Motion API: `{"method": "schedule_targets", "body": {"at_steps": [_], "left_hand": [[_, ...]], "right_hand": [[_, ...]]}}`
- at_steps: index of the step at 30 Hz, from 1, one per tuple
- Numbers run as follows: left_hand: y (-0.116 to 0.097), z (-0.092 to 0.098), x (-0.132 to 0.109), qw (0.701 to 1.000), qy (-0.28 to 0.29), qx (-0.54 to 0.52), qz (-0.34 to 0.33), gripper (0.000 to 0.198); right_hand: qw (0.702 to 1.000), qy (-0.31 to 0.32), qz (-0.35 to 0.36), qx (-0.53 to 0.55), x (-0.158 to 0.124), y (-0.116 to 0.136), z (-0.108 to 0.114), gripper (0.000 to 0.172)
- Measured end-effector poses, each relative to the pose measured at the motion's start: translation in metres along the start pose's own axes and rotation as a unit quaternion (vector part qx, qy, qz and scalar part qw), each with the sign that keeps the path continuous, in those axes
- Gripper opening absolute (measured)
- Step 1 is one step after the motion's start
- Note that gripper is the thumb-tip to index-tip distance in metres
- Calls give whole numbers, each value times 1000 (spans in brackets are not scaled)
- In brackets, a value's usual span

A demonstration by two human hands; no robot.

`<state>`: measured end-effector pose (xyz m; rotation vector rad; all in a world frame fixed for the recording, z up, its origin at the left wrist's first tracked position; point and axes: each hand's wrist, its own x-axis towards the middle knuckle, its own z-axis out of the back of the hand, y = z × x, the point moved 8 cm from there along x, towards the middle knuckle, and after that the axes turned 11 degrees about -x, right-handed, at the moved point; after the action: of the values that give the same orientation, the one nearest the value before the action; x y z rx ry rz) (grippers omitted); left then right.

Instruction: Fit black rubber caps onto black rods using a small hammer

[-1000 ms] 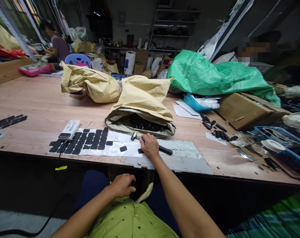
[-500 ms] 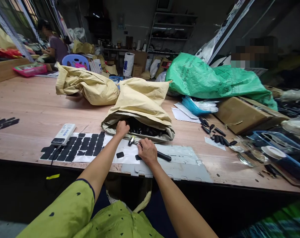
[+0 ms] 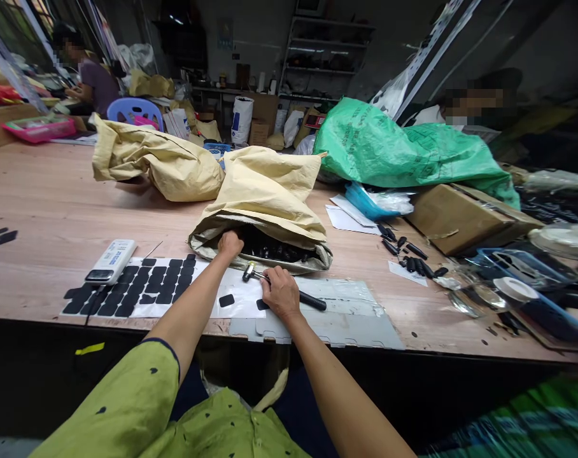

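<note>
My left hand [image 3: 230,244] is curled in the mouth of a beige sack [image 3: 270,191] with a grey lining. Its fingertips are hidden, so I cannot make out what they hold. Dark shiny pieces [image 3: 282,250] lie inside the sack. Just in front of the opening, my right hand [image 3: 281,293] is closed over a small hammer [image 3: 312,301]; the hammer's head points left and its black grip sticks out to the right. Below the sack, black rounded patches [image 3: 167,280] are laid out in rows on a white sheet [image 3: 205,291]. A single patch [image 3: 226,300] sits apart, left of my right hand.
A white device [image 3: 111,261] with a cable stands at the left. Behind are another beige sack [image 3: 160,159] and a green sack [image 3: 403,146]. To the right are loose black pieces [image 3: 415,265], a cardboard box [image 3: 465,216] and clear containers. A grey board [image 3: 356,318] lies at the table edge.
The whole view has shifted slightly, so things appear a little further left. Both hands keep nearly the same places, the left at the sack mouth and the right on the hammer.
</note>
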<state>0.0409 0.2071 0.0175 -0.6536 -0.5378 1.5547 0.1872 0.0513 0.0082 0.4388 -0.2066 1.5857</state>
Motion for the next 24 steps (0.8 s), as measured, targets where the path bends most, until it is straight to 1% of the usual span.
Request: {"method": "schedule_targets", "body": {"at_steps": [1, 3, 5, 6, 9, 10, 12, 15, 17, 19, 24], "left_hand": [[2, 6, -6, 1000, -3, -1, -10, 21], [6, 19, -23, 998, -11, -23, -61, 19], [13, 31, -49, 989, -3, -74, -126, 17], [19, 35, -63, 983, 12, -101, -149, 16], [39, 35, -102, 972, 83, -137, -172, 16], [44, 33, -112, 970, 100, -134, -175, 16], [49, 29, -127, 969, 116, -118, -182, 15], [48, 21, -136, 970, 115, -88, -197, 18], [46, 15, -138, 970, 108, -71, -206, 21], [44, 11, -139, 971, 97, -54, -212, 20], [43, 9, -143, 971, 82, -51, -220, 21]], "right_hand": [[1000, -1, 0, 1, 0, 0, 0, 8], [1000, -2, -1, 1, 0, 0, 0, 8], [1000, -3, -1, 1, 0, 0, 0, 8], [1000, -2, 0, 2, 0, 0, 0, 8], [1000, 1, -2, 1, 0, 1, 0, 9], [1000, 2, -2, -1, 0, 1, 0, 9], [1000, 4, -2, -5, 0, 1, 1, 10], [1000, 5, -2, -9, 1, 2, 1, 11], [1000, 5, -3, -9, 0, 2, 1, 11], [1000, 3, -3, -10, 0, 1, 0, 11], [1000, -1, 1, -17, -1, 1, -2, 12]]}}
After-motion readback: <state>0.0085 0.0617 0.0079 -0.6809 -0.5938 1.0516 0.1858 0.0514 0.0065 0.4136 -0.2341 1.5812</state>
